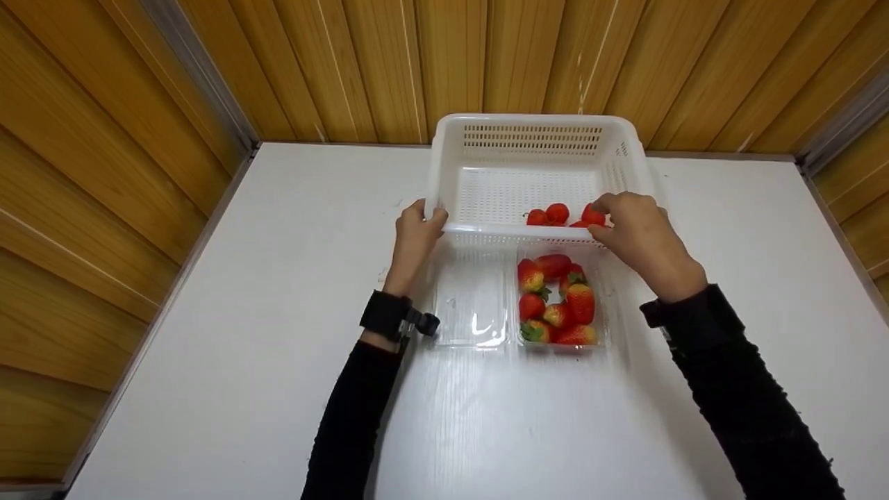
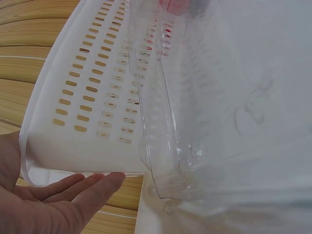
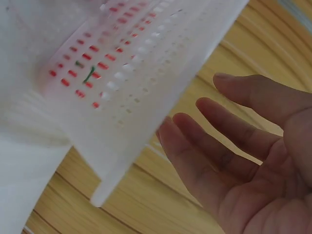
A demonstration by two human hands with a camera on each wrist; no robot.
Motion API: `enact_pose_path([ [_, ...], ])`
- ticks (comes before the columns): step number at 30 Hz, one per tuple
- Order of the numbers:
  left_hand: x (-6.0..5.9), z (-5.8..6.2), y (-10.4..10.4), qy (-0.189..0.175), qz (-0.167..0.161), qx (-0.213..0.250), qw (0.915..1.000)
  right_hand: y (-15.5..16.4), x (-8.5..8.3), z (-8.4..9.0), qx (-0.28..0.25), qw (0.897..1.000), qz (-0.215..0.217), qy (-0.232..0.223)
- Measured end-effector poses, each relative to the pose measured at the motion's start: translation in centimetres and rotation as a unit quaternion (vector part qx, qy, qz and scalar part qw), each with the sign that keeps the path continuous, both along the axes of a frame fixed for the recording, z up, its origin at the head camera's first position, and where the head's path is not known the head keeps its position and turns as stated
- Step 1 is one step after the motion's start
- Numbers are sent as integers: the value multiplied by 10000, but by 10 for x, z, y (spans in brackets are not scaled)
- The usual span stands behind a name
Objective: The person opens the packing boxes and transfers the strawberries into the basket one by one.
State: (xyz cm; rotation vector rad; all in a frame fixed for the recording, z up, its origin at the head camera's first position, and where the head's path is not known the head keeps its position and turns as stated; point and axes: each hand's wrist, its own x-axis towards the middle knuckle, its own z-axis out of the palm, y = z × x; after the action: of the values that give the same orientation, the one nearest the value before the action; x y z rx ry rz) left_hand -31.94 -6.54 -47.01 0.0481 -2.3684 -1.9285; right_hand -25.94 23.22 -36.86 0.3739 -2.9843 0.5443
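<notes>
White table (image 1: 278,312): left hand (image 1: 414,239) grips basket (image 1: 500,228) rim; right hand (image 1: 644,239), fingers parted, beside strawberries (image 1: 557,212), likely soft, best cradled gently.

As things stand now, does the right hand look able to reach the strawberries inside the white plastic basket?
Very likely yes. The right hand is at the near rim of the white plastic basket, close to the strawberries, and no lid seems to block them.

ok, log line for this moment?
left hand: holds white basket, near left corner | right hand: at near right corner | strawberries: in clear container, right half; also in basket
</notes>
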Motion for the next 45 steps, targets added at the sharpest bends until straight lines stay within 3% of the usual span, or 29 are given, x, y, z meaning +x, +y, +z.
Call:
enact_pose_path([
  [4,-2,0,0,5,84,-129,9999,-12,19,-2,-64,9999,136,49],
  [13,1,0,-1,67,29,-120,9999,-28,61,-21,-365,9983,167,-420],
  [19,3,2,-1,-29,22,-102,9999,-28,80,-35,-300,9963,123,-795],
  [31,0,1,0,-18,115,-190,9998,-37,77,-47,-14,9870,-254,-1585],
  [45,1,1,0,40,63,-112,9999,-38,65,-68,177,9929,-357,-1121],
])
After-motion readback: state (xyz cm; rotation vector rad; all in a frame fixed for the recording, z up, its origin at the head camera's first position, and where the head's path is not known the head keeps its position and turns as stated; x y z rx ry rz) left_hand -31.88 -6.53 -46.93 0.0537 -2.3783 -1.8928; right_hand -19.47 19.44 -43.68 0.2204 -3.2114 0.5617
